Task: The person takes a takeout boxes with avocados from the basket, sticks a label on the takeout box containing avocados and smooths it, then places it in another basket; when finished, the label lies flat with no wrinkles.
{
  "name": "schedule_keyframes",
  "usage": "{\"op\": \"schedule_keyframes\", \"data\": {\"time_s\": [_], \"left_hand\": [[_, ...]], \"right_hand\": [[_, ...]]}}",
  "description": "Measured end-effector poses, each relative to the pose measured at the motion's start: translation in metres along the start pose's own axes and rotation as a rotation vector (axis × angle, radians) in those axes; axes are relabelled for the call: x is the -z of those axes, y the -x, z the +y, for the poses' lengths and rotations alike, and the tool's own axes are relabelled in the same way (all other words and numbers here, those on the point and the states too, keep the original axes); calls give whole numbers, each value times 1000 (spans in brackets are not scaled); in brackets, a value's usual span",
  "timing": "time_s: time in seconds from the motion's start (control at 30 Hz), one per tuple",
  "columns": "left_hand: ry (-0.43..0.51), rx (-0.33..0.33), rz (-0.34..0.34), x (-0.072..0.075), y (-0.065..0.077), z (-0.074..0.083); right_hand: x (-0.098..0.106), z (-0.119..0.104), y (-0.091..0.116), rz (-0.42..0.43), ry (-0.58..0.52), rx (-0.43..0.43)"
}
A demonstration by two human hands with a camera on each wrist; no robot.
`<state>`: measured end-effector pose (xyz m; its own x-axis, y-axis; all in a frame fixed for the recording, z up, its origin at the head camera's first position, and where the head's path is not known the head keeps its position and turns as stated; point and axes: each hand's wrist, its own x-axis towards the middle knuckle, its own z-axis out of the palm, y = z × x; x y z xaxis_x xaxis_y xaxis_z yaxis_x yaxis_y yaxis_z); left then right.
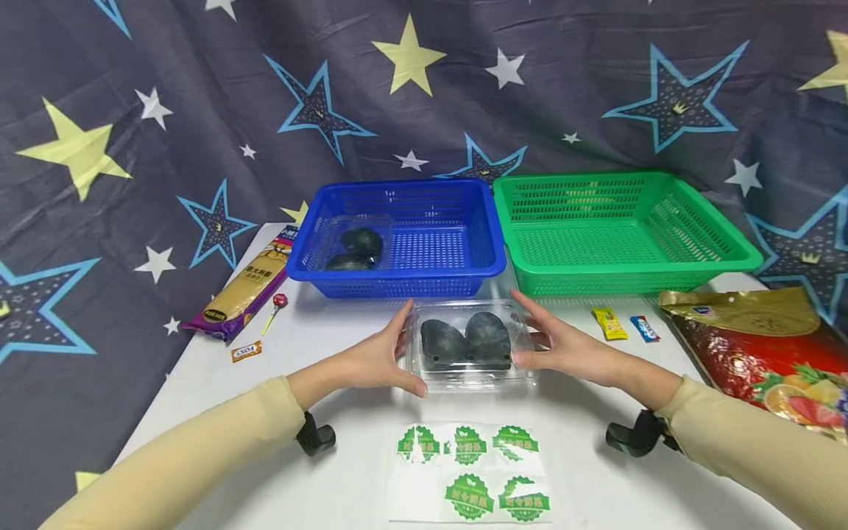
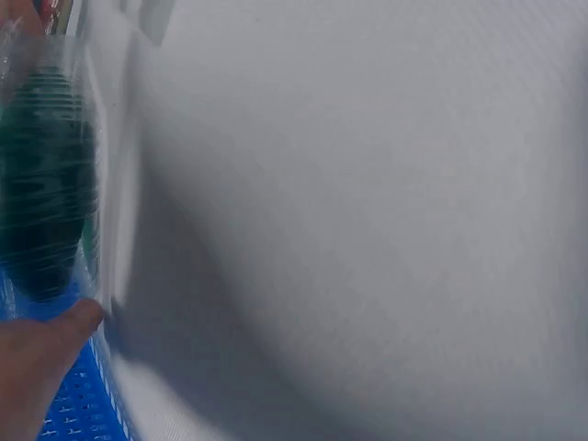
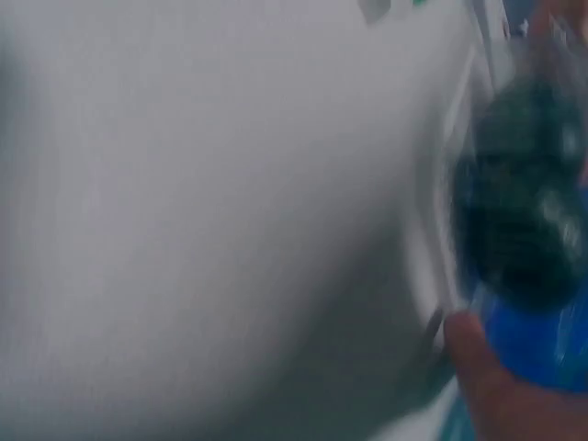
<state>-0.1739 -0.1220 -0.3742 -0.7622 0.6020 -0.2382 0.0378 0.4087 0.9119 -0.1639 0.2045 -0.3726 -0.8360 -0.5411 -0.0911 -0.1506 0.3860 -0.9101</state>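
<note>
A clear plastic clamshell box with two dark green, avocado-like fruits inside is at the middle of the white table. My left hand holds its left side, the thumb by the front corner and the fingers along the far part. On the opposite side, my right hand holds it the same way. In the left wrist view, the thumb is against the box's edge beside a fruit. Motion blurs the box and fruits in the right wrist view. Nearer me lies a sheet of green round stickers.
Behind the box stand a blue basket, holding another clear box with dark fruits, and a green basket. A pasta bag, lollipop and orange candy lie left; yellow candy, blue candy and a red bag right.
</note>
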Motion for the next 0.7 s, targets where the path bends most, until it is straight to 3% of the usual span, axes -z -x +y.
{"op": "schedule_keyframes", "data": {"time_s": [0.27,0.7], "left_hand": [[-85,10,36,-2,-3,0],[-107,5,34,-1,-3,1]], "right_hand": [[3,5,-5,-48,-16,37],[5,5,-5,-47,-22,23]]}}
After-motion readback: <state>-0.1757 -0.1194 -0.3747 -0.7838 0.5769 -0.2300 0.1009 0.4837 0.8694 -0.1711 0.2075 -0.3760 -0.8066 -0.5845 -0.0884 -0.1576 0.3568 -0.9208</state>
